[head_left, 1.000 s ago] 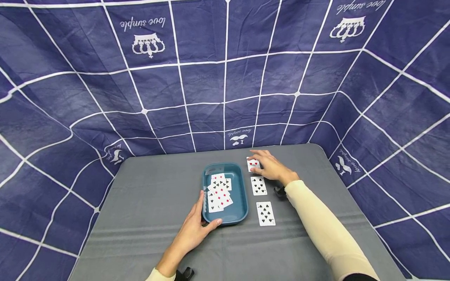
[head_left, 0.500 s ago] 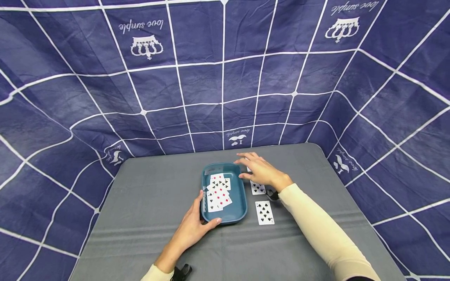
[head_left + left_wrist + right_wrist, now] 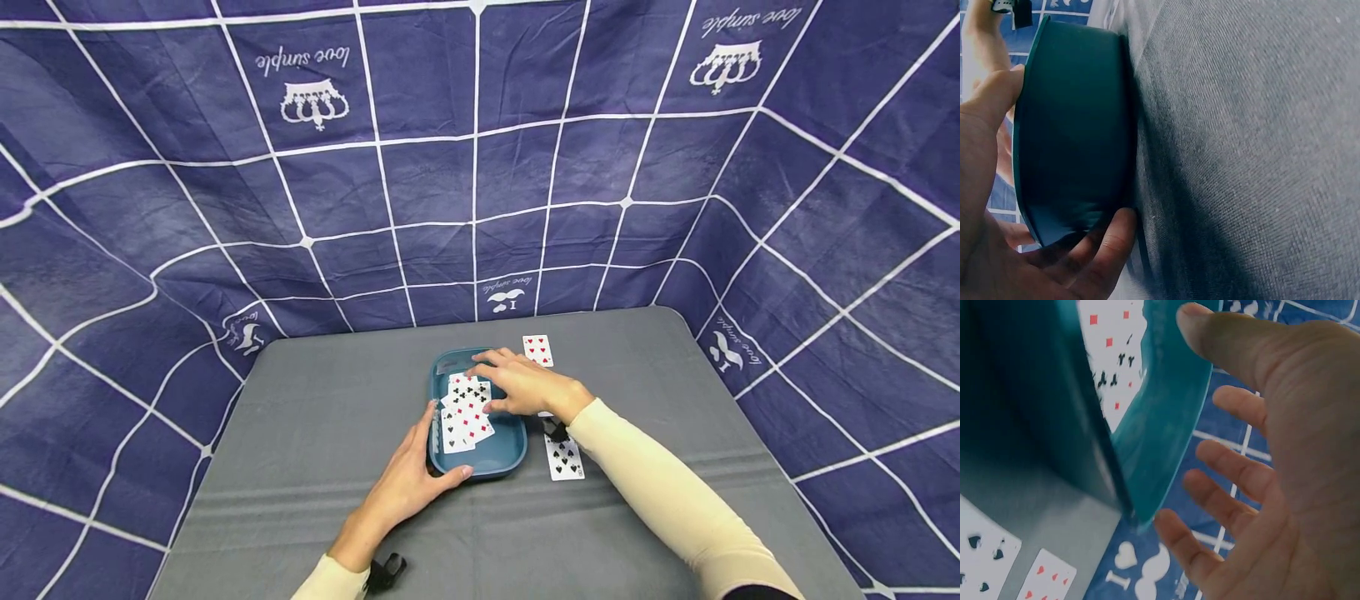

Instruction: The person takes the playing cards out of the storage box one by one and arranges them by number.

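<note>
A blue-green tray [image 3: 498,461] stands on the grey table, with several playing cards [image 3: 467,421] lying overlapped inside it. My left hand [image 3: 408,479] holds the tray's near left corner. In the left wrist view its thumb [image 3: 1007,87] is at the rim and the fingers [image 3: 1116,234] curve against the outer wall. Over the tray's right side hovers my right hand [image 3: 528,387], fingers spread and loosely bent, with nothing between them in the right wrist view. The right hand hides part of the tray's far right side.
Right of the tray lie a red heart card [image 3: 537,350] at the back and a spade card [image 3: 565,461] nearer me. Between them, another card is mostly covered by the right hand and wrist. A blue gridded cloth [image 3: 420,192] walls the back and sides.
My right hand has moved left from above the heart card to over the tray, uncovering that card. My left hand and the cards show no clear movement.
</note>
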A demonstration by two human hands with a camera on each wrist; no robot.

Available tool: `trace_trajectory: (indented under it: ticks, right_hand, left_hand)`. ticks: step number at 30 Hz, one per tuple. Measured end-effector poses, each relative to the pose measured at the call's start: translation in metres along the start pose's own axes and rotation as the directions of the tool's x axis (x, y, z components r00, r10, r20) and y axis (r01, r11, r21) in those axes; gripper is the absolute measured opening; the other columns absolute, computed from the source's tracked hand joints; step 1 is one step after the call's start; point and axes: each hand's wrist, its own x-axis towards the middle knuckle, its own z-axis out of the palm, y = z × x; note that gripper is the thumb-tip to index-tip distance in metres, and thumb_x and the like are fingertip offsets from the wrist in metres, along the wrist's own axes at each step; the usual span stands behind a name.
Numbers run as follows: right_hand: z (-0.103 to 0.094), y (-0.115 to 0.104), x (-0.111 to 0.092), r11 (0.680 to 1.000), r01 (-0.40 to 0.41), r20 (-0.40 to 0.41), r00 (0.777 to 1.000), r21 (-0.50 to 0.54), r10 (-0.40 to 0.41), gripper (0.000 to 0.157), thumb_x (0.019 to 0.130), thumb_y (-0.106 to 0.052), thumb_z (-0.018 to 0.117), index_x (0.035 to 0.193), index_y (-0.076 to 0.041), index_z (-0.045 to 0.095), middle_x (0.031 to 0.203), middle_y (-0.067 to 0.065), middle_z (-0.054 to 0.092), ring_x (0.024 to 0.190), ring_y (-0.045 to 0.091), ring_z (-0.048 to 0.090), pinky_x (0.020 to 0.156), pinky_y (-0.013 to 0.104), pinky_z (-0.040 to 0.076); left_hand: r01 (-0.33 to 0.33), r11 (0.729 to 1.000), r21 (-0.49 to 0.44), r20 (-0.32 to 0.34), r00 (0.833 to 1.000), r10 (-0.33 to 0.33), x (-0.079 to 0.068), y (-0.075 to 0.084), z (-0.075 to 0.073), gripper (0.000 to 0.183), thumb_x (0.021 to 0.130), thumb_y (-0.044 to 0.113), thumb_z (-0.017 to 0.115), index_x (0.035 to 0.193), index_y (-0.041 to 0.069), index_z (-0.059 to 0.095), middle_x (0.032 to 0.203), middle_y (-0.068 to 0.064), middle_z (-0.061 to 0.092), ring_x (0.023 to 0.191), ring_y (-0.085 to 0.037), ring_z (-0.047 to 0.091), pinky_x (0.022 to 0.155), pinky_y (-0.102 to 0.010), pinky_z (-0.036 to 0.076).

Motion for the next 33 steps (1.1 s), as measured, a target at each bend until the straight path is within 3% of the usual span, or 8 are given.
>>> trace_trajectory:
  ticks: [14,20,33]
  right_hand:
    - [0.029,-0.026,0.027,0.995,-0.098,0.196,0.975,-0.025,0.101,0.085,0.094,-0.036,0.102,0.169,-0.025,0.063,0.168,0.003,0.059,0.154,0.029,0.058,0.127,0.052,0.055]
    - [0.036,-0.033,0.03,0.993,-0.089,0.218,0.971,-0.073,0.103,0.09,0.088,-0.035,0.107,0.167,-0.025,0.065,0.161,0.003,0.062,0.142,0.026,0.063,0.119,0.047,0.06]
    - [0.041,-0.035,0.032,0.984,-0.083,0.197,0.974,-0.158,0.113,0.089,0.084,-0.037,0.109,0.163,-0.028,0.068,0.154,0.003,0.062,0.133,0.022,0.064,0.111,0.043,0.063]
  left_hand:
    - [-0.003,1.0,0.011,0.007,1.0,0.003,0.001,-0.004,0.0,0.134,0.092,0.071,0.092,0.189,0.018,0.016,0.185,-0.021,0.043,0.167,-0.049,0.051,0.131,-0.07,0.047]
    - [-0.001,1.0,0.001,0.009,1.0,0.001,0.0,-0.004,0.001,0.133,0.093,0.07,0.092,0.19,0.02,0.016,0.184,-0.021,0.045,0.166,-0.048,0.051,0.13,-0.07,0.048]
    - [0.013,1.0,-0.021,0.027,1.0,-0.013,-0.001,-0.004,0.0,0.133,0.094,0.071,0.091,0.19,0.021,0.014,0.186,-0.02,0.042,0.168,-0.047,0.05,0.132,-0.069,0.047]
